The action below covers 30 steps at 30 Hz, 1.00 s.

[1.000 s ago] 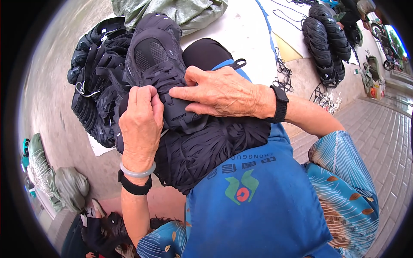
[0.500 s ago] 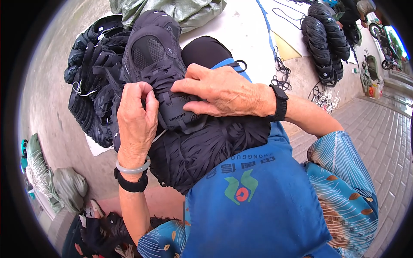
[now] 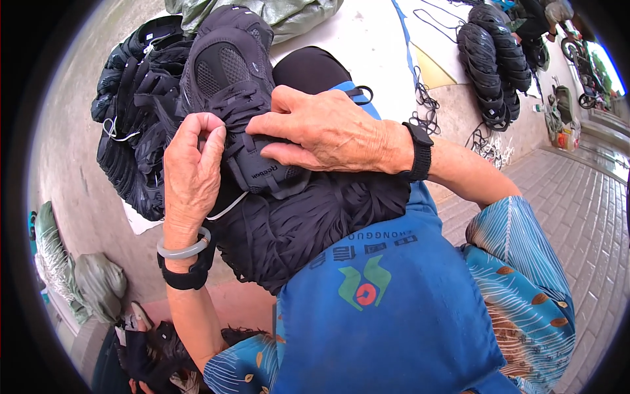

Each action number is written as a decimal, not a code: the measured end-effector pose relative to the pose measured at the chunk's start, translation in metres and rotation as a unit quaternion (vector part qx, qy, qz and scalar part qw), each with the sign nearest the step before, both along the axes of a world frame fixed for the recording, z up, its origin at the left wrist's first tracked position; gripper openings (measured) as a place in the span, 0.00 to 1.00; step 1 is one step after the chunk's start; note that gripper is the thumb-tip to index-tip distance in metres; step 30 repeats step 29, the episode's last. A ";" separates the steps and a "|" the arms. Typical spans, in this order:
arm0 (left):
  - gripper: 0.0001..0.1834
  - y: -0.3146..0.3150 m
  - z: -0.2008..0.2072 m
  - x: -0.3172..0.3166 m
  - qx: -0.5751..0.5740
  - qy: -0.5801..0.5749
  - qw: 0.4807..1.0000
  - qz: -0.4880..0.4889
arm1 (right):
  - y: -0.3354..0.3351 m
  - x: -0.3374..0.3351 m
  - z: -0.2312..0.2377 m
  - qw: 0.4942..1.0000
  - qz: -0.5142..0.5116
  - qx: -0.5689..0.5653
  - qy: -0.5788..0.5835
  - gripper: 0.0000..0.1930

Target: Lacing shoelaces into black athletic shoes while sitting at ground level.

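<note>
A black sneaker lies toe-away on my lap, over a thick bundle of black laces. Beside its left edge my left hand is closed in a pinch, seemingly on a thin black shoelace at the lacing. My right hand reaches across from the right and grips the sneaker at the tongue, index finger and thumb apart on it. The undersides of its fingers are hidden. A pale cord hangs below the sneaker's heel. A blue apron covers my lap.
A tied stack of black sneakers stands to the left, and another stack lies at the far right. Loose black laces trail on the ground between. A green-grey sack sits at the back. Other people show at the top right and lower left.
Both hands have shifted slightly left and away from me, and the sneaker has moved a little with them. The left hand's pinch and the right hand's hold look much the same.
</note>
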State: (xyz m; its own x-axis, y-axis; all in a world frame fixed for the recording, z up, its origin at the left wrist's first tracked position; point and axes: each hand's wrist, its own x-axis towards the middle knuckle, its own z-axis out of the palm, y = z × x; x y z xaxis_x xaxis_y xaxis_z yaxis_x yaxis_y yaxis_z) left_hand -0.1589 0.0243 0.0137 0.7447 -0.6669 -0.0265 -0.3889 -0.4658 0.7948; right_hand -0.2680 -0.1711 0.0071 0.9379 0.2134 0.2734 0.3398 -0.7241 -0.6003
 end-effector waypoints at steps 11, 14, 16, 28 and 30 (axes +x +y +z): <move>0.03 -0.003 -0.001 -0.005 -0.009 -0.057 0.998 -0.013 | 0.005 0.003 0.007 0.990 -0.033 -0.126 -0.063 0.06; 0.05 -0.006 -0.001 -0.008 -0.015 -0.121 0.992 -0.028 | 0.010 0.003 0.006 0.984 -0.036 -0.159 -0.071 0.06; 0.06 -0.009 0.000 -0.009 -0.015 -0.153 0.988 -0.033 | 0.012 0.005 0.006 0.979 -0.042 -0.190 -0.066 0.06; 0.06 -0.008 -0.005 -0.014 -0.021 -0.194 0.980 -0.040 | -0.004 0.017 0.002 0.993 -0.045 0.073 0.084 0.07; 0.06 -0.008 -0.004 -0.013 -0.020 -0.191 0.981 -0.038 | -0.002 0.016 0.002 0.994 -0.059 0.063 0.071 0.08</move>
